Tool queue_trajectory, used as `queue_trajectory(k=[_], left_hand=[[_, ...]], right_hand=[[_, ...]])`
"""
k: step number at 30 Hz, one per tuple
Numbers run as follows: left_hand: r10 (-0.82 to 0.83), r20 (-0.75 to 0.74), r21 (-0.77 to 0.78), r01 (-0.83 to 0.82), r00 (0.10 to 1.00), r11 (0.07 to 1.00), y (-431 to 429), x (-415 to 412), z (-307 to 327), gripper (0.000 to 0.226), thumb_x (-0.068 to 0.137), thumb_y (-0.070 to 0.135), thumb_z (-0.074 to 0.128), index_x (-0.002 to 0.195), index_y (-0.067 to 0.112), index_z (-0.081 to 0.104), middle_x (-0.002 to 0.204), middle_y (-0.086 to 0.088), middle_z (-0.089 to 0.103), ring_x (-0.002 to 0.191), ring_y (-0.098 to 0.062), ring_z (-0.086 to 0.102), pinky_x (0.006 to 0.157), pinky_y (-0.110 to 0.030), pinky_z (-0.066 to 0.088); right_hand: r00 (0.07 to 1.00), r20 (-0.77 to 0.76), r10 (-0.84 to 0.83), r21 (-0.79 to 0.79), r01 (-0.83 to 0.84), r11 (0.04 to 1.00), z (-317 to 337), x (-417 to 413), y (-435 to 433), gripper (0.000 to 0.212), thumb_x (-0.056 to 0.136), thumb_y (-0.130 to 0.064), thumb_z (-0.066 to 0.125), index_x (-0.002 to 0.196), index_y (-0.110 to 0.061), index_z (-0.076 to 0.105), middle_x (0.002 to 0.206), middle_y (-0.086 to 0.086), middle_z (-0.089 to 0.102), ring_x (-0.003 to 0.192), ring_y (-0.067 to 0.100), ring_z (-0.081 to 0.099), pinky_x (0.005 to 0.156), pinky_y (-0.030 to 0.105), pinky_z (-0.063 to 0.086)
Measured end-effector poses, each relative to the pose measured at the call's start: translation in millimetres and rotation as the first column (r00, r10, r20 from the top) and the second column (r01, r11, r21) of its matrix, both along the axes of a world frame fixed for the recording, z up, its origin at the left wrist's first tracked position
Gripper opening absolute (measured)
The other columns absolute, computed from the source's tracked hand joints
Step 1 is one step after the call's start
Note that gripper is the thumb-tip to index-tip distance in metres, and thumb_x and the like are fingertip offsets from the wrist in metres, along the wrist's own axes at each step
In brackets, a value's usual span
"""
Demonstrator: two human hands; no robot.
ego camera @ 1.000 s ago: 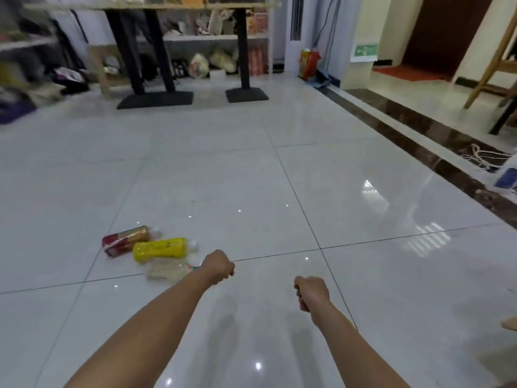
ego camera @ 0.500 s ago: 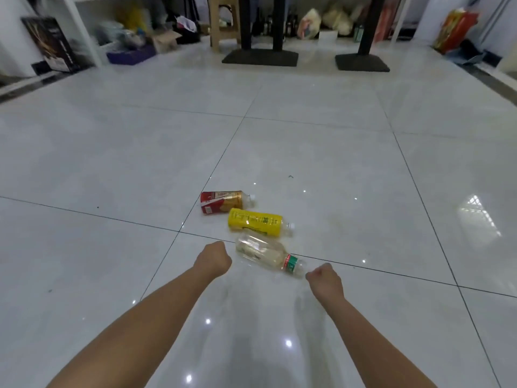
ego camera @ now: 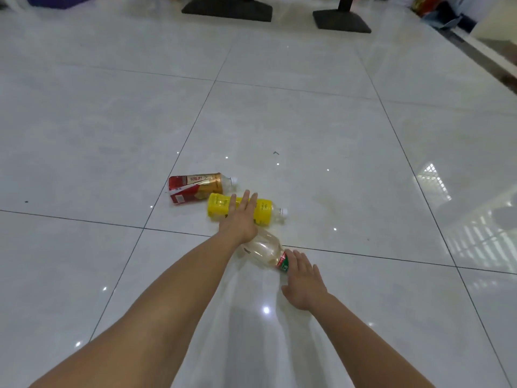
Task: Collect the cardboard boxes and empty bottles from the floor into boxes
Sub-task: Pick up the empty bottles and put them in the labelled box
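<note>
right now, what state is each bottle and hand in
red-labelled bottle: lying on its side, capped, untouched
yellow bottle: lying on its side, capped, left hand over it
clear bottle: lying on its side, looks empty, cap hidden
left hand: open, fingers straight
right hand: open, fingers at clear bottle's neck

- A red-and-gold-labelled plastic bottle (ego camera: 195, 187) lies on its side on the glossy white tiled floor (ego camera: 307, 121). Its white cap points right, and it is the farthest of the three.
- A yellow-labelled plastic bottle (ego camera: 265, 210) lies on its side just beside the first, slightly nearer. Its white cap points right, and the left hand (ego camera: 240, 219) covers its middle.
- A clear, dented plastic bottle (ego camera: 264, 252) with a red-and-green band is nearest. It lies slantwise, with the band end at the right hand (ego camera: 303, 281).
</note>
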State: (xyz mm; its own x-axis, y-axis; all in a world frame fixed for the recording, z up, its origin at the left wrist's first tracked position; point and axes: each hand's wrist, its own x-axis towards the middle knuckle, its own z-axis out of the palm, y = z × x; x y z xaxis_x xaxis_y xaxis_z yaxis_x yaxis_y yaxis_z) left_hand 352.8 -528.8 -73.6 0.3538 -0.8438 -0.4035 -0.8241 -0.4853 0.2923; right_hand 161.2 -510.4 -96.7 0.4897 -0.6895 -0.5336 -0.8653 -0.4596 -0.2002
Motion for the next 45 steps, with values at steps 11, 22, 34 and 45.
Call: queue_trajectory(k=[11,22,34,45], left_hand=[[-0.018,0.038,0.114,0.014,0.999,0.993,-8,-1,-10,0.085,0.089,0.015,0.048,0.15,0.04,-0.006,0.153,-0.004,0.001,0.143,-0.038,-0.008,0.105,-0.06,0.035],[0.082,-0.022,0.046,-0.081,0.996,0.996,25,-56,-10,0.033,0.091,0.013,0.041,0.115,0.025,0.059,0.142,-0.016,0.013,0.127,-0.044,0.014,0.108,-0.048,0.03],[0.326,-0.228,0.061,-0.321,0.917,0.945,120,-167,-24,0.093,0.066,0.029,0.078,0.137,0.013,0.02,0.129,-0.018,0.039,0.119,-0.038,0.043,0.094,-0.042,0.043],[0.179,-0.697,0.245,-0.004,0.695,0.97,77,-326,94,0.069,0.066,0.017,0.081,0.119,0.014,0.036,0.118,-0.018,0.053,0.072,-0.029,0.062,0.053,-0.037,0.058]], right_hand=[[0.99,-0.088,-0.107,0.175,0.121,0.977,-7,-2,14,0.063,0.089,-0.031,0.06,0.137,-0.004,0.029,0.136,0.013,0.035,0.126,0.03,0.037,0.101,0.035,0.038],[0.925,-0.312,-0.217,0.321,0.317,0.892,20,-126,11,0.034,0.075,-0.024,0.065,0.099,-0.014,0.042,0.072,-0.005,0.042,0.071,0.015,0.054,0.042,0.018,0.041],[0.719,-0.258,-0.645,0.435,0.682,0.587,31,-267,86,0.024,0.079,-0.015,0.069,0.066,-0.02,0.05,0.056,-0.006,0.056,0.044,0.005,0.053,0.036,0.014,0.043],[0.105,0.104,-0.989,0.641,0.753,0.147,68,-345,148,0.034,0.041,-0.012,0.061,0.072,-0.005,0.051,0.049,0.01,0.052,0.027,0.017,0.043,0.04,0.011,0.027]])
